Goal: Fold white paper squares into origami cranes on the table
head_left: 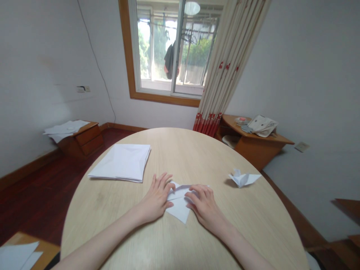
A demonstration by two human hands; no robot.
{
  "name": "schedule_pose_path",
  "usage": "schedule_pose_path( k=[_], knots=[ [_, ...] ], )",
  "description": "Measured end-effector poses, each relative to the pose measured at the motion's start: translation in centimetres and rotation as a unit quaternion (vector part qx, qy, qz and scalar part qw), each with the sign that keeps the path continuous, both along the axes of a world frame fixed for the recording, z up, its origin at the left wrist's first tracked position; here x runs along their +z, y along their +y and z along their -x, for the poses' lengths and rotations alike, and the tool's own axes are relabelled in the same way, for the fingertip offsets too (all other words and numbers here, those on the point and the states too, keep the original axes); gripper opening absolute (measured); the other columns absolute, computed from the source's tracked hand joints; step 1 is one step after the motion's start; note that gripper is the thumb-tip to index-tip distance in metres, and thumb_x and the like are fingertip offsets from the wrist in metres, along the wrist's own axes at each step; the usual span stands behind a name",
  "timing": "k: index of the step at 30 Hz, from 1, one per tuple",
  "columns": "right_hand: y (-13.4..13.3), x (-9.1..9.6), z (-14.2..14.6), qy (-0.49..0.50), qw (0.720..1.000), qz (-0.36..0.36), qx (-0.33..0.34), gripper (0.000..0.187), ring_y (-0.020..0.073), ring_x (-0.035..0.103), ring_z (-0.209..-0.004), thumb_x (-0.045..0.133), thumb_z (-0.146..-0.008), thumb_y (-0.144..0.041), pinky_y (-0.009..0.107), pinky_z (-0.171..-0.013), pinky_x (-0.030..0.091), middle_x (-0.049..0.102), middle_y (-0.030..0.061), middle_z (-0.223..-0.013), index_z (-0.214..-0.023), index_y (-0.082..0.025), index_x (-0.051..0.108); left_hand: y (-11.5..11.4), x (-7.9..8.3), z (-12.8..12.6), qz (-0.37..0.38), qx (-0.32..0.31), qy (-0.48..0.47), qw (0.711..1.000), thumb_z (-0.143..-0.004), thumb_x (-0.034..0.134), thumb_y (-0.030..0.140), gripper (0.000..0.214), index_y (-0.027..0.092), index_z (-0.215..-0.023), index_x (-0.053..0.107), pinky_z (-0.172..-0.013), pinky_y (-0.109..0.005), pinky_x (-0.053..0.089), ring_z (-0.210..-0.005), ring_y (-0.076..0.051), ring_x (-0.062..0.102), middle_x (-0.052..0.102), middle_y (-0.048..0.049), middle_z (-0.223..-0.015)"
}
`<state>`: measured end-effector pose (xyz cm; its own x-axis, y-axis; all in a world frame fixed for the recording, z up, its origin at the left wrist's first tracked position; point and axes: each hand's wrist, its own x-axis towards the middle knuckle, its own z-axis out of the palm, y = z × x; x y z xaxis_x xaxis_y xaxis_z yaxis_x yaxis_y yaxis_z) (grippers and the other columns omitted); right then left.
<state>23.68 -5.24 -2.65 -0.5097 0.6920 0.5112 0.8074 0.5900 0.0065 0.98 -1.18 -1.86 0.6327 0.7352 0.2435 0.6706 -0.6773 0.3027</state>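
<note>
A partly folded sheet of white paper point(180, 209) lies on the round table in front of me, one corner pointing toward me and a flap raised across its middle. My left hand point(158, 198) rests at its left side with fingers spread, the index finger and thumb touching the paper. On the right side, my right hand point(204, 205) has its fingers bent over the flap, thumb low on the paper's edge. Its fingertips grip the fold, and part of the paper is hidden beneath them. A finished white paper crane point(244, 178) stands apart to the right.
A stack of white paper point(120, 163) lies at the left of the pale wooden table point(180, 153). Behind are a small drawer cabinet point(87, 138) with papers on top, a corner shelf point(253, 146) with a cloth bag point(263, 125), and a curtain point(225, 67) beside the window.
</note>
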Motion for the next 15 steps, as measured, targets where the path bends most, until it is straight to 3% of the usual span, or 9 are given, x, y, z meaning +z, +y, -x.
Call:
schedule_pose_path(
  k=[7, 11, 15],
  knots=[
    [0.35, -0.64, -0.16, -0.016, 0.999, -0.032, -0.025, 0.038, 0.0278, 0.041, -0.125, 0.043, -0.095, -0.023, 0.047, -0.101, 0.031, 0.054, 0.0166, -0.128, -0.132, -0.015, 0.043, -0.05, -0.26, -0.1, -0.004, 0.009, 0.004, 1.0, -0.08, 0.06, 0.012, 0.054, 0.021, -0.128, 0.037, -0.114, -0.063, 0.012, -0.141, -0.031, 0.023, 0.038, -0.0132, -0.145],
    [0.67, -0.76, -0.26, -0.042, 0.998, -0.015, -0.036, 0.05, 0.0258, 0.036, -0.134, 0.041, -0.095, -0.022, 0.048, -0.105, 0.027, 0.048, 0.0174, -0.14, -0.143, -0.013, 0.029, -0.41, -0.45, -0.34, -0.019, -0.011, 0.0, 1.0, -0.082, 0.052, 0.008, 0.052, 0.017, -0.13, 0.037, -0.114, -0.061, 0.012, -0.141, -0.03, 0.026, 0.042, -0.014, -0.143],
    [0.81, -0.78, -0.43, -0.059, 0.998, 0.015, -0.024, 0.051, 0.0238, 0.04, -0.133, 0.04, -0.096, -0.021, 0.049, -0.106, 0.027, 0.048, 0.0155, -0.142, -0.145, -0.015, 0.027, -0.64, -1.11, -0.59, -0.033, -0.037, -0.011, 0.999, -0.083, 0.044, 0.004, 0.051, 0.016, -0.133, 0.037, -0.115, -0.059, 0.018, -0.14, -0.029, 0.028, 0.045, -0.0139, -0.141]
  ],
)
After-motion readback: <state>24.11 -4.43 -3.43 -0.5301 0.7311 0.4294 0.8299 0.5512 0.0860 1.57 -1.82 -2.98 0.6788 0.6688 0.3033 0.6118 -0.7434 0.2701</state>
